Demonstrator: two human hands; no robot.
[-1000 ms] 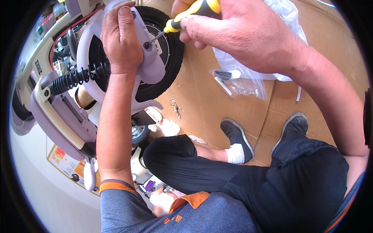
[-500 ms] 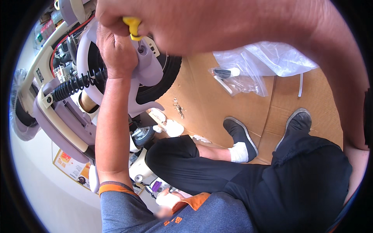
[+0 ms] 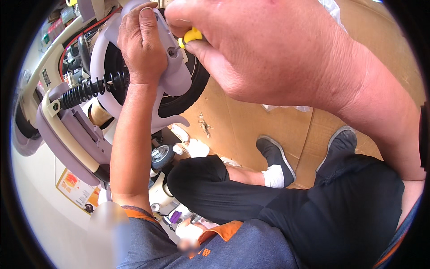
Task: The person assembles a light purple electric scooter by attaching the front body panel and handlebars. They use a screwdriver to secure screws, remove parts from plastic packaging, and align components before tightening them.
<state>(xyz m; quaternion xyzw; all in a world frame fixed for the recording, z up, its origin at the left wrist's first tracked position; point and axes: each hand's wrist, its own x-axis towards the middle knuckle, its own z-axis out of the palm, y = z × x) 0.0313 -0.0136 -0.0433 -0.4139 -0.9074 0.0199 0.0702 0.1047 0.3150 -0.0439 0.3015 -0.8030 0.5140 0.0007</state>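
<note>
Slippage is the risk: right hand [image 3: 268,49] has its fingers closed round a yellow-handled screwdriver [image 3: 191,35], its tip hidden near the lilac fender [image 3: 172,74]. Left hand [image 3: 142,47] lies flat there, fingers curled over its edge, just beside any skid.

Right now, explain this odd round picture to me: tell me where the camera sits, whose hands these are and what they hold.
The camera sits on a person's head and looks down, so its wide lens bends the edges. Both bare arms are that person's own. The left hand presses on a pale lilac cover over a black wheel of a ride-on toy vehicle. The right hand, very close to the lens, grips a yellow-handled tool at that cover. Below are the person's dark trousers and shoes on brown cardboard.
</note>
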